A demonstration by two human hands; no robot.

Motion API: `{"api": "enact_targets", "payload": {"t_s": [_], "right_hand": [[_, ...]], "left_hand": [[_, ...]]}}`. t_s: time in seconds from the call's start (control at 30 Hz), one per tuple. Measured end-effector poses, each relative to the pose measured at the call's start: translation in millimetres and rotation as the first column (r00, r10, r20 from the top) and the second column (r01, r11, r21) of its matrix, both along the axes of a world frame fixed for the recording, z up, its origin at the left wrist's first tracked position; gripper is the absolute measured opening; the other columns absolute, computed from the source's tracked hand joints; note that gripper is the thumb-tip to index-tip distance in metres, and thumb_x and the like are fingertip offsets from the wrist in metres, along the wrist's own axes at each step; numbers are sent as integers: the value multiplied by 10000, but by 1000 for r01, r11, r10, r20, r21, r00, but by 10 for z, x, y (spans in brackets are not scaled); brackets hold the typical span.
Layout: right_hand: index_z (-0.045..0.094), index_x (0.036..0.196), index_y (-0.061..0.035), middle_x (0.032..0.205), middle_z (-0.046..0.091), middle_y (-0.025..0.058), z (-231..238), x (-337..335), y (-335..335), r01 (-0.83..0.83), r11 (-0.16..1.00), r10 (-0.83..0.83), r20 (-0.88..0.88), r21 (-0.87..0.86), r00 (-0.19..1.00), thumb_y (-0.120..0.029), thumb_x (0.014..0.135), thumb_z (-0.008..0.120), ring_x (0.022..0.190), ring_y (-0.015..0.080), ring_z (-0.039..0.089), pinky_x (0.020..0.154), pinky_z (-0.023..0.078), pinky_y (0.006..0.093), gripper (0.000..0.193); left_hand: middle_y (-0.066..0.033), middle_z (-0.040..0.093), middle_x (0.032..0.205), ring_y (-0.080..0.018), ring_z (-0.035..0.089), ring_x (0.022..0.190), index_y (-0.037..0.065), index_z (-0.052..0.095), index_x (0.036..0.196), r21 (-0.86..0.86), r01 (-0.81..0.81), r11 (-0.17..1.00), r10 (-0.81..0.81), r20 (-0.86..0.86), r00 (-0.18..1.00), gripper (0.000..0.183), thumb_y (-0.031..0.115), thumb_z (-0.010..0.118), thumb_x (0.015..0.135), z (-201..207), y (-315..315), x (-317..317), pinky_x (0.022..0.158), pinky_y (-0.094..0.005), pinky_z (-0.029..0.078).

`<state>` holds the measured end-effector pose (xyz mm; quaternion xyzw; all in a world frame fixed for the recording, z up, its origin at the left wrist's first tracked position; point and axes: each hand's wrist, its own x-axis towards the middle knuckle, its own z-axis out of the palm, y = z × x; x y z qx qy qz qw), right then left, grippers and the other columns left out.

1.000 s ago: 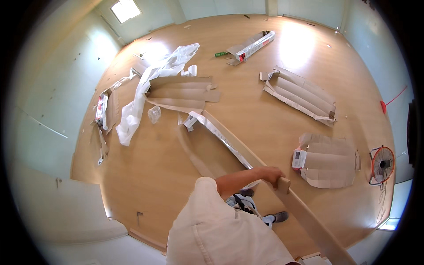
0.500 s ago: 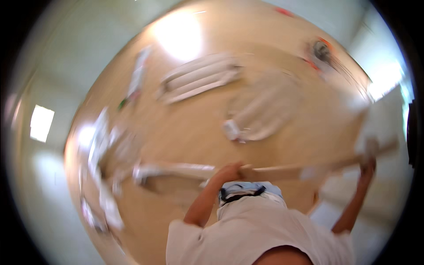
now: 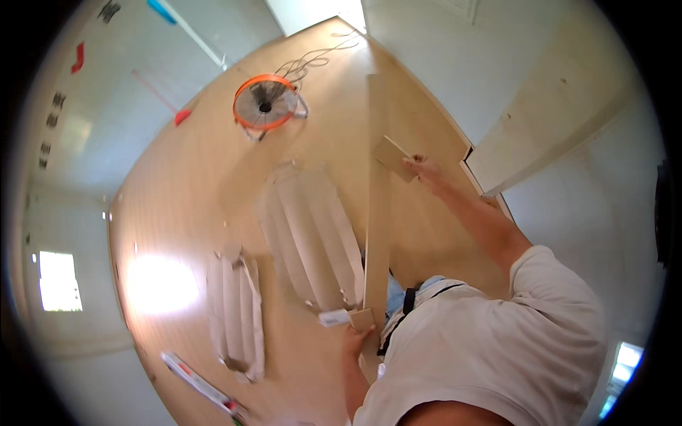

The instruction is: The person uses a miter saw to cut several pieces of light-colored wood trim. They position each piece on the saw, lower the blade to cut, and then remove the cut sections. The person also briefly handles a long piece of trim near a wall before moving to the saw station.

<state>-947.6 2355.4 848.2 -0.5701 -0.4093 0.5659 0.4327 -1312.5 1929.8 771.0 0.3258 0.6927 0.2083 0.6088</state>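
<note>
A long, narrow tan board (image 3: 379, 220) runs away from my body across the floor, its near end low beside my waist. My left hand (image 3: 353, 341) closes at that near end, with a small tan block (image 3: 362, 319) under its fingers. Whether it grips the board too, I cannot tell. Out ahead, my right arm is stretched forward, and my right hand (image 3: 422, 169) pinches a small flat rectangular panel (image 3: 395, 157). That panel stands at an angle against or just over the long board; contact is unclear.
Two creased beige cardboard sheets (image 3: 311, 234) (image 3: 238, 312) lie left of the board, with a small white packet (image 3: 333, 317) near. An orange round floor fan (image 3: 265, 105) with a loose cable (image 3: 305, 67) stands further off. A long white package (image 3: 201, 387) lies lower left. A pale wall (image 3: 547, 135) rises at right.
My view has swung to the right, so the long board now points away instead of across me. My right hand now shows a small flat panel; my left hand is at the board's near end.
</note>
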Motion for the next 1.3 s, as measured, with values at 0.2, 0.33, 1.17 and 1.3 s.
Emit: {"api": "enact_targets", "payload": {"t_s": [0.2, 0.33, 1.17, 1.3], "right_hand": [[750, 1041, -23, 850, 728, 87, -430, 24, -40, 25, 996, 27, 574, -82, 819, -327, 818, 766, 768, 198, 677, 715, 520, 365, 377], [737, 1092, -41, 948, 725, 143, -1205, 594, -826, 141, 970, 16, 633, -197, 774, -301, 798, 774, 883, 265, 695, 791, 546, 407, 394], [687, 1029, 12, 864, 703, 119, -195, 1847, 5215, 371, 928, -313, 477, -29, 821, -249, 853, 773, 782, 194, 652, 690, 516, 360, 327], [712, 1068, -7, 899, 720, 130, -568, 2100, 5931, 421, 905, -334, 509, -62, 794, -330, 842, 791, 824, 229, 683, 745, 541, 364, 402]], "left_hand": [[-126, 734, 1100, -247, 692, 982, -11, 684, 1223, 51, -44, 998, 45, -32, 998, 528, 301, 839, 827, 529, 1731, -552, 868, -393, 549], [-123, 736, 1050, -248, 697, 923, -16, 700, 1192, -122, -62, 991, 64, 12, 998, 479, 278, 829, 836, 35, 2594, -895, 833, -401, 555], [-188, 731, 1093, -238, 673, 964, -118, 709, 1122, 13, -144, 989, 143, -247, 959, 576, 398, 800, 882, 470, 8601, -185, 864, -391, 534], [-203, 726, 1096, -252, 660, 944, -140, 697, 1135, 54, -110, 992, 123, -378, 918, 634, 442, 784, 900, 461, 9303, 14, 860, -390, 531]]}}
